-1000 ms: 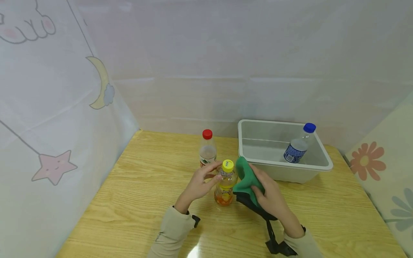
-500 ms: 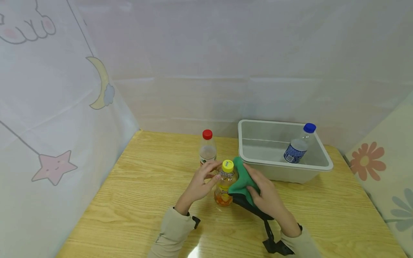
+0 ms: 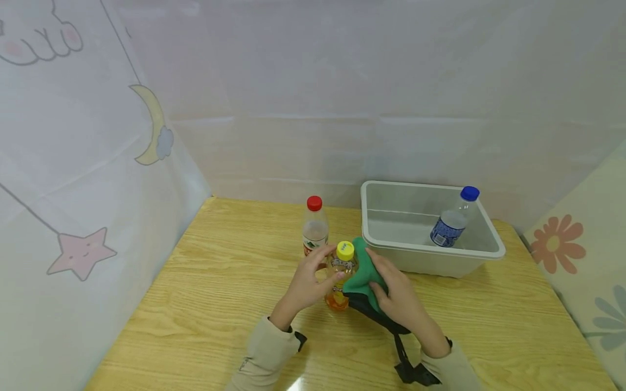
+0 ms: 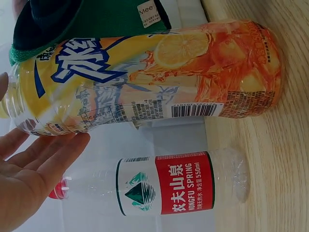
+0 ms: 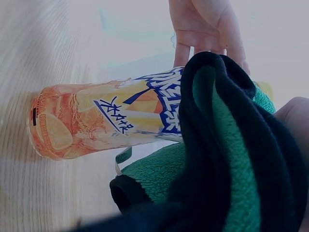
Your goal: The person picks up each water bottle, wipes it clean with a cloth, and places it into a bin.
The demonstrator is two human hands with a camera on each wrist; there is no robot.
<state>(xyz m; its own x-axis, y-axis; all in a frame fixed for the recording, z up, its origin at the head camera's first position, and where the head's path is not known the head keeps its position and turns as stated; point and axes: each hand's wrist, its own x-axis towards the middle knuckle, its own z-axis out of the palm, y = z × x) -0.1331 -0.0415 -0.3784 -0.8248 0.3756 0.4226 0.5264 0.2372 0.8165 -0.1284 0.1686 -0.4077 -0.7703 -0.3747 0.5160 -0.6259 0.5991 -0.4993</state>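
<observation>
In the head view a clear iced tea bottle (image 3: 337,300) with a yellow cap stands upright on the table. My left hand (image 3: 307,283) holds its upper part, thumb in front and fingers behind. In the left wrist view the fingertips lie at the shoulder of the iced tea bottle (image 4: 183,72). My right hand (image 3: 402,296) grips a bunched green towel (image 3: 364,274) with dark edging, pressed against the bottle's right side. In the right wrist view the towel (image 5: 236,159) covers the bottle's upper label. Just behind stands a red-capped water bottle (image 3: 314,225).
A light grey plastic bin (image 3: 430,251) stands at the back right of the wooden table (image 3: 205,304). Inside it leans a blue-capped bottle (image 3: 449,228) with a blue label. Printed white sheets (image 3: 293,108) hang behind and at both sides.
My right hand has moved left with the towel, bringing it up against the iced tea bottle. The left hand has shifted slightly right, its thumb farther across the bottle's front.
</observation>
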